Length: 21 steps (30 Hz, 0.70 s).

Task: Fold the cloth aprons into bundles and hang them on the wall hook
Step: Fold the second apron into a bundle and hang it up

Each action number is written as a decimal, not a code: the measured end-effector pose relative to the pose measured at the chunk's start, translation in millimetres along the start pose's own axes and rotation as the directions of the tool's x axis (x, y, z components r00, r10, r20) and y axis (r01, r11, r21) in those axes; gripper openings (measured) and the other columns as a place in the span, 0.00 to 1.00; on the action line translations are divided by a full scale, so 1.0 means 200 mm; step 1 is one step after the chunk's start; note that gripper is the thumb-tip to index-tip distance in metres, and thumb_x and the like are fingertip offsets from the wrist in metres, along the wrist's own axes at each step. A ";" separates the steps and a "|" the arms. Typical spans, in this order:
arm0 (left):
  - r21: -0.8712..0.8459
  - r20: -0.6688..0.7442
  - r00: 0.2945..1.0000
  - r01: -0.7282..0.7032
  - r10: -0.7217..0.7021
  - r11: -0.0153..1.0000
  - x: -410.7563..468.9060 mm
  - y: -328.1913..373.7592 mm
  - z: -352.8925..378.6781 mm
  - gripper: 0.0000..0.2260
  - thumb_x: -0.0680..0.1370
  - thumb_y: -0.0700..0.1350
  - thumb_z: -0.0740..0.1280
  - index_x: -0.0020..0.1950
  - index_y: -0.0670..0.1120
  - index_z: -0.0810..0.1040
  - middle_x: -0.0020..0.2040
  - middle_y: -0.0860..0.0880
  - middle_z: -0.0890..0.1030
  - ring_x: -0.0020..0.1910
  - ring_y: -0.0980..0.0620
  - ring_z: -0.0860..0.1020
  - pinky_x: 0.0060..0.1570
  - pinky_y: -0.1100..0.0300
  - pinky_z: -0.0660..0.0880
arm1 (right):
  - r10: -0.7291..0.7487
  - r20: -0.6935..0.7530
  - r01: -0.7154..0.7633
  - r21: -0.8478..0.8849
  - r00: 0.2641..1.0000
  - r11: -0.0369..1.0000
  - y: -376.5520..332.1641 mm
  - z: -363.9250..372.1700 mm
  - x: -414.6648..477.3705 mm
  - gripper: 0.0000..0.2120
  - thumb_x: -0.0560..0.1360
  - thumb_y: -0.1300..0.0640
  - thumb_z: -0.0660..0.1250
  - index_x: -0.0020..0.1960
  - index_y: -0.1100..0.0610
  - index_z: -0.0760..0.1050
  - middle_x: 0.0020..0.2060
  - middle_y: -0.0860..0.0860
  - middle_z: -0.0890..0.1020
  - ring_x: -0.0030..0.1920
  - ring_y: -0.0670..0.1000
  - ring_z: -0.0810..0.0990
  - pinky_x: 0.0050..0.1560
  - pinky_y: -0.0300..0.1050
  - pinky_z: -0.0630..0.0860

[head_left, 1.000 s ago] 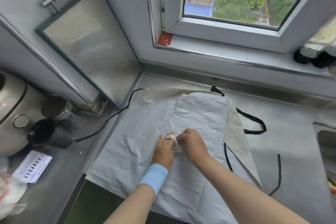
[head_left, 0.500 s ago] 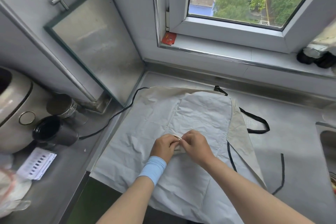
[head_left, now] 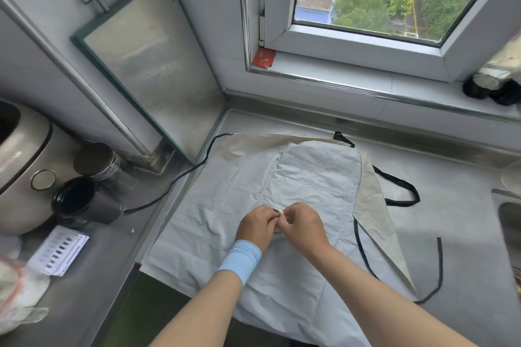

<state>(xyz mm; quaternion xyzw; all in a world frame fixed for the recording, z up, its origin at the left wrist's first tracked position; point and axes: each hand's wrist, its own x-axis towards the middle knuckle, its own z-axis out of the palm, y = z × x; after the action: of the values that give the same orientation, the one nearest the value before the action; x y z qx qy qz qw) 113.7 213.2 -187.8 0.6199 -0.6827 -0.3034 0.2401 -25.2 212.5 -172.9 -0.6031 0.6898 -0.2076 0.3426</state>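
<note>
A pale grey-white apron (head_left: 214,222) lies spread flat on the steel counter (head_left: 451,222). It rests on a beige apron (head_left: 375,214) whose black straps (head_left: 400,200) trail to the right and left. My left hand (head_left: 255,227), with a blue wristband, and my right hand (head_left: 306,224) meet over the middle of the white apron. Their fingers are curled and pinch a thin white apron strap (head_left: 277,212) between them. Most of the strap is hidden by the fingers.
On the lower counter at left stand a rice cooker (head_left: 19,166), a metal cup (head_left: 97,162), a black cup (head_left: 81,200) and a printed card (head_left: 57,251). A framed panel (head_left: 152,65) leans against the left wall. A sink edge (head_left: 507,205) shows at right, below a window sill (head_left: 366,79).
My hands have drawn closer together. The white strap that showed looped over my left fingers is now almost covered by them. The aprons lie as before.
</note>
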 end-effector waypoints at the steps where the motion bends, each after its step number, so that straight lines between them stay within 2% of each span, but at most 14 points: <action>1: 0.005 -0.004 1.000 0.003 -0.003 1.000 -0.01 0.00 0.00 0.03 0.75 0.42 0.68 0.45 0.46 0.82 0.46 0.51 0.81 0.45 0.52 0.79 0.47 0.61 0.74 | -0.028 -0.012 0.028 -0.040 1.000 0.999 0.01 0.00 0.00 0.03 0.72 0.57 0.67 0.41 0.55 0.77 0.40 0.46 0.77 0.40 0.45 0.76 0.41 0.39 0.71; 2: 0.003 -0.013 1.000 0.007 -0.007 1.000 -0.01 -0.01 0.01 0.03 0.76 0.43 0.68 0.44 0.46 0.81 0.44 0.52 0.80 0.44 0.52 0.78 0.46 0.59 0.74 | -0.061 -0.018 0.060 -0.058 0.998 0.997 0.02 0.00 -0.01 0.02 0.72 0.58 0.66 0.45 0.55 0.77 0.42 0.46 0.77 0.41 0.45 0.76 0.41 0.39 0.71; 4: -0.016 -0.031 0.999 0.023 -0.023 1.000 -0.02 -0.01 0.02 0.04 0.77 0.44 0.67 0.43 0.46 0.78 0.43 0.52 0.78 0.42 0.52 0.76 0.44 0.58 0.73 | -0.144 0.010 0.145 -0.091 0.989 0.985 0.04 0.01 -0.02 0.13 0.72 0.62 0.64 0.56 0.55 0.75 0.48 0.46 0.76 0.45 0.47 0.76 0.43 0.42 0.73; 5: -0.027 -0.042 0.999 0.033 -0.034 0.999 -0.03 -0.01 0.03 0.04 0.77 0.44 0.66 0.43 0.45 0.78 0.43 0.52 0.77 0.42 0.52 0.76 0.44 0.58 0.73 | -0.190 0.035 0.192 -0.115 0.981 0.975 0.05 0.01 -0.03 0.15 0.72 0.64 0.64 0.58 0.55 0.75 0.49 0.47 0.75 0.45 0.49 0.76 0.43 0.44 0.74; 7: -0.057 -0.067 0.996 0.055 -0.059 0.997 -0.03 0.00 0.04 0.04 0.78 0.42 0.66 0.43 0.44 0.76 0.43 0.51 0.75 0.42 0.51 0.75 0.44 0.60 0.71 | -0.236 0.066 0.243 -0.144 0.969 0.959 0.06 0.01 -0.02 0.12 0.72 0.63 0.64 0.55 0.55 0.78 0.48 0.48 0.77 0.45 0.50 0.78 0.42 0.44 0.74; 10: -0.113 -0.090 0.994 0.053 -0.064 0.992 -0.03 -0.01 0.05 0.03 0.76 0.38 0.66 0.42 0.43 0.76 0.43 0.51 0.74 0.41 0.53 0.73 0.45 0.61 0.72 | -0.219 0.069 0.227 -0.156 0.973 0.961 0.07 0.00 0.00 0.05 0.74 0.56 0.68 0.49 0.54 0.80 0.43 0.46 0.79 0.42 0.48 0.78 0.40 0.41 0.73; 13: -0.161 -0.132 0.988 0.056 -0.078 0.985 -0.02 0.00 0.04 0.06 0.72 0.36 0.70 0.46 0.45 0.78 0.49 0.51 0.73 0.47 0.55 0.74 0.53 0.63 0.72 | -0.226 0.093 0.238 -0.146 0.970 0.960 0.07 -0.01 0.04 0.05 0.76 0.54 0.69 0.45 0.55 0.80 0.40 0.48 0.78 0.41 0.50 0.78 0.40 0.43 0.72; 15: -0.125 -0.166 0.977 0.111 -0.131 0.986 -0.01 0.00 0.03 0.14 0.69 0.39 0.73 0.53 0.47 0.77 0.55 0.52 0.71 0.54 0.55 0.70 0.59 0.65 0.67 | -0.205 0.084 0.213 -0.097 0.975 0.972 0.06 -0.02 0.05 0.04 0.77 0.56 0.67 0.44 0.55 0.77 0.39 0.47 0.78 0.40 0.49 0.77 0.40 0.42 0.71; 17: -0.090 -0.145 0.967 0.199 -0.211 0.976 0.00 -0.01 0.01 0.20 0.69 0.45 0.75 0.59 0.47 0.75 0.58 0.52 0.71 0.56 0.54 0.67 0.61 0.63 0.64 | -0.189 0.069 0.191 -0.013 0.979 0.982 0.06 -0.05 0.06 0.05 0.78 0.56 0.66 0.44 0.54 0.75 0.38 0.45 0.77 0.40 0.46 0.75 0.40 0.39 0.70; 19: -0.138 -0.063 0.947 0.305 -0.316 0.942 0.02 0.01 -0.03 0.20 0.72 0.50 0.74 0.61 0.47 0.75 0.56 0.51 0.75 0.57 0.51 0.70 0.61 0.61 0.67 | -0.207 0.061 0.204 0.048 0.976 0.978 0.03 -0.08 0.08 0.05 0.79 0.57 0.65 0.44 0.53 0.74 0.38 0.45 0.77 0.40 0.44 0.75 0.40 0.36 0.69; 21: -0.178 0.010 0.920 0.388 -0.393 0.904 0.04 0.05 -0.10 0.16 0.75 0.54 0.69 0.60 0.48 0.76 0.53 0.52 0.76 0.57 0.51 0.73 0.56 0.62 0.68 | -0.216 0.057 0.209 0.106 0.975 0.972 -0.01 -0.12 0.10 0.06 0.79 0.58 0.64 0.44 0.51 0.73 0.38 0.44 0.77 0.40 0.43 0.75 0.40 0.34 0.68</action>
<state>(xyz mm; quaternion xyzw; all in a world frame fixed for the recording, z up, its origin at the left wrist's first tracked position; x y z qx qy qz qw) 118.4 202.8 -167.0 0.7241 -0.5120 -0.3965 0.2371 -42.4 189.0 -160.5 -0.6622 0.5981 -0.2566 0.3713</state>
